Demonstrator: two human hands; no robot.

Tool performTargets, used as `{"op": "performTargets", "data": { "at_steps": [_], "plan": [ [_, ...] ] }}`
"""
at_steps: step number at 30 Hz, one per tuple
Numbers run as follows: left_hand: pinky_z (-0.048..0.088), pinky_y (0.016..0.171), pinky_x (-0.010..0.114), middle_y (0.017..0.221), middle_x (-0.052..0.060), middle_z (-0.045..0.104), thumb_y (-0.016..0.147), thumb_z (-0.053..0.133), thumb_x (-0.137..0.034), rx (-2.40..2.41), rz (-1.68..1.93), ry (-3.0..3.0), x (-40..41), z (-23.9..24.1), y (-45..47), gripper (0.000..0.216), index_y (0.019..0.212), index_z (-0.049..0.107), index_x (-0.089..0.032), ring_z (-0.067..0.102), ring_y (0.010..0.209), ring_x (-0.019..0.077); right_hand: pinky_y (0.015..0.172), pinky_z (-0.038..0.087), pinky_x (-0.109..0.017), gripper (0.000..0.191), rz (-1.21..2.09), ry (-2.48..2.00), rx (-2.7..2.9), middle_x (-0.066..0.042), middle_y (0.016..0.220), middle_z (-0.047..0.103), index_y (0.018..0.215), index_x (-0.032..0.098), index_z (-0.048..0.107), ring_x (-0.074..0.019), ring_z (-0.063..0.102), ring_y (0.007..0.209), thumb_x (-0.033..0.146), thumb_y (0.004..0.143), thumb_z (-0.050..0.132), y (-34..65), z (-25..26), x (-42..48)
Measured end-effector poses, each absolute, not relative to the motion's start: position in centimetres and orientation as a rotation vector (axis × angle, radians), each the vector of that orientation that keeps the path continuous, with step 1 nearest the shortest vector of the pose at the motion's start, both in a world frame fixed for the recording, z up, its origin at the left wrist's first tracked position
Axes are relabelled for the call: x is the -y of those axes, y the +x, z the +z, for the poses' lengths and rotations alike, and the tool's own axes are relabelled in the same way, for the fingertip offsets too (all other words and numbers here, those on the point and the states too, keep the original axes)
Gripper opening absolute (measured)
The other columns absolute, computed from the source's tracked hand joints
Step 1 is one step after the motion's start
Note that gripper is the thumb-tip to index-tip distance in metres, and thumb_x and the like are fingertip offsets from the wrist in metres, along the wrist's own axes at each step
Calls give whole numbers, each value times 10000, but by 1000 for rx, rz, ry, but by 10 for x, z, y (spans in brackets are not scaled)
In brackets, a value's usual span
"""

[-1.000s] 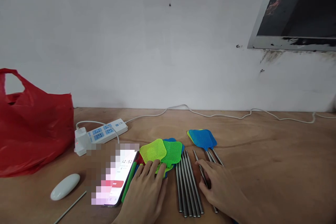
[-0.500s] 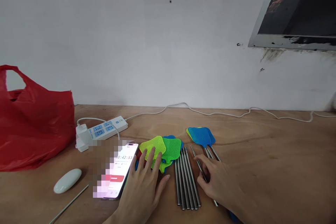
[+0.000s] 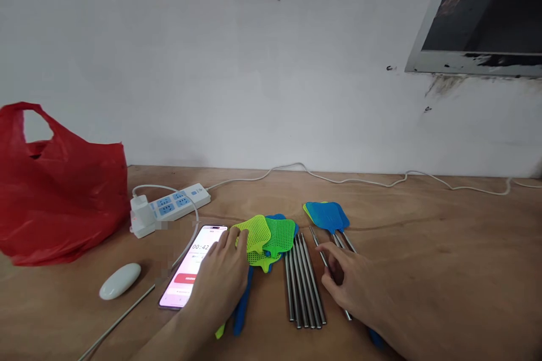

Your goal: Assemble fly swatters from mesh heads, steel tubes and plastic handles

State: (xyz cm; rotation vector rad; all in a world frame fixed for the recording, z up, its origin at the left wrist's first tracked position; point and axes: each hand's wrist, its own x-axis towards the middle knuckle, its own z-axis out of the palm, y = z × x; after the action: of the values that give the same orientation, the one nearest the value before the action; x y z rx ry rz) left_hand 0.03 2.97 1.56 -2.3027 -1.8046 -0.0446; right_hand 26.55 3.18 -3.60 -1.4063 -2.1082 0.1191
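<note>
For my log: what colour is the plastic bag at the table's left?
Red plastic bag, best seen in the head view.

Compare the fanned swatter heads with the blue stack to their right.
The fanned swatter heads show yellow-green, green and blue; the blue stack shows blue over a yellow edge. The fanned heads are spread out, touched by the left hand; the stack is squared up, its metal rods reaching the right hand. Both lie flat on the table.

One phone, one power strip, one red bag, one white oval object counted on table. Four loose mesh swatter heads seen piled; two assembled swatters beside. Bundled steel rods: five or six, not told apart.
</note>
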Motion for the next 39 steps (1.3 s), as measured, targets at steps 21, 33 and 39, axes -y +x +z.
{"op": "performTargets", "data": {
  "at_steps": [21, 33, 39],
  "plan": [
    [503, 660, 355, 961, 144, 708, 911, 452, -116, 2035, 157, -2348, -40, 34, -27, 192, 961, 636, -139, 704, 884, 324, 564, 367, -278, 299, 174, -1420, 2135, 46, 622, 559, 1010, 221, 617, -169, 575, 559, 120, 764, 483, 265, -34, -30],
    [448, 637, 321, 864, 58, 711, 885, 478, -155, 1910, -210, -2514, -28, 31, -24, 172, 911, 642, -199, 683, 757, 263, 533, 375, -264, 336, 464, -1330, 1861, 63, 613, 516, 1063, 226, 612, -133, 487, 497, 143, 747, 533, 264, -33, -35],
    [497, 719, 294, 807, 6, 723, 895, 567, -328, 1847, -1116, -2946, -18, 30, -3, 214, 1036, 704, -242, 666, 755, 199, 387, 317, -214, 392, 1124, -1208, 1292, 79, 586, 507, 1062, 200, 622, -96, 404, 427, 324, 694, 674, 261, -19, -39]
  ]
}}
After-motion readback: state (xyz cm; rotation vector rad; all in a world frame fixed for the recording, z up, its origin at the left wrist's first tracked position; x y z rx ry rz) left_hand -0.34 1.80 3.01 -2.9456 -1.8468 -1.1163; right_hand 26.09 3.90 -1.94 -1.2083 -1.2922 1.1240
